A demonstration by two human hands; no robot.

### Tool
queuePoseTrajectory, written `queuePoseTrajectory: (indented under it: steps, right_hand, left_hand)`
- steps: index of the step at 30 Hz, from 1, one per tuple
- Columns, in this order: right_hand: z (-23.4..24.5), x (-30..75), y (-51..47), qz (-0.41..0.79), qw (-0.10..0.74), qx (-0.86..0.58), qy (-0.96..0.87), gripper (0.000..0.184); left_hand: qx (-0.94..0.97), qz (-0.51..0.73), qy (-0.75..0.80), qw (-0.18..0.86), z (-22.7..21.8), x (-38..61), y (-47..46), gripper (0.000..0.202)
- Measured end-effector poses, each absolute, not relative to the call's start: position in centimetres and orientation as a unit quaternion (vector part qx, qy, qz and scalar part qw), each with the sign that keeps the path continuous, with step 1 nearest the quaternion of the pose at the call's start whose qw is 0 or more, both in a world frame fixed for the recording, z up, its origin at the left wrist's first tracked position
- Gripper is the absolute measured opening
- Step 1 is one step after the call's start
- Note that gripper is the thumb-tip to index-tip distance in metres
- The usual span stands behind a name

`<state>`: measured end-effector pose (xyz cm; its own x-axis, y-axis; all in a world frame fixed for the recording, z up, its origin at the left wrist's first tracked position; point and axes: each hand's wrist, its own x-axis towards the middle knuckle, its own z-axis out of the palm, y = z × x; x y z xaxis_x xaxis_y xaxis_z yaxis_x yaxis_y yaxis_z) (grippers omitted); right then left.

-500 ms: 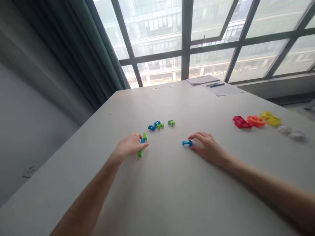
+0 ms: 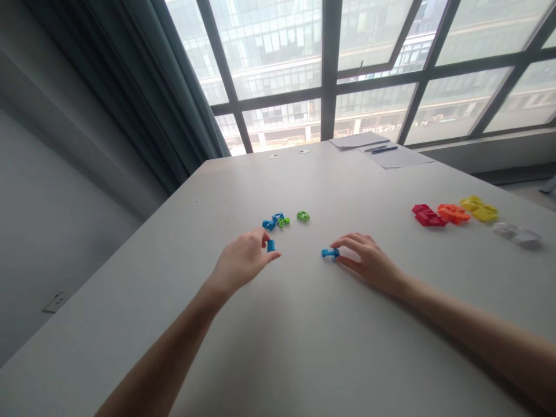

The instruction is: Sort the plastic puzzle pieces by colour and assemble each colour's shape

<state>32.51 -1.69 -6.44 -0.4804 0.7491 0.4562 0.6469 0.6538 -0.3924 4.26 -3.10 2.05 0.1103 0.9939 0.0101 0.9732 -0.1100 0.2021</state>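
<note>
My left hand is closed with thumb and fingertips around a small blue plastic block, over the white table. Most of what lies under that palm is hidden. My right hand rests on the tabletop, its thumb and fingers pinching one end of a blue connector piece that lies flat and points left. Just beyond the left hand sit blue plastic pieces beside a small green piece. A separate green piece lies a little to their right.
Towards the right of the white table lie red pieces, orange pieces, yellow pieces and white pieces. Paper sheets with pens are at the far edge by the window.
My left hand has moved right, towards the right hand, with the blue block. The green parts seen above and below it before are out of sight. My right hand has stayed in place.
</note>
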Motion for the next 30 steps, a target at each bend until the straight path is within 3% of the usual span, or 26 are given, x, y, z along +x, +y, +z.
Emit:
queuePoseTrajectory:
  steps: [12,21,30]
  right_hand:
    - [-6.4,32.3,-1.7,0.096,0.309,-0.393,-0.861,0.013]
    - [-6.5,32.3,-1.7,0.098,0.304,-0.395,-0.861,0.013]
    - [-6.2,32.1,-1.8,0.112,0.326,-0.405,-0.847,0.014]
  left_hand:
    - [0.855,0.199,0.479,0.029,-4.6,8.6,-4.8,0.034]
    - [0.859,0.233,0.455,0.042,-5.1,8.7,-4.7,0.028]
    - [0.831,0.214,0.513,-0.022,-4.0,7.3,-3.0,0.030]
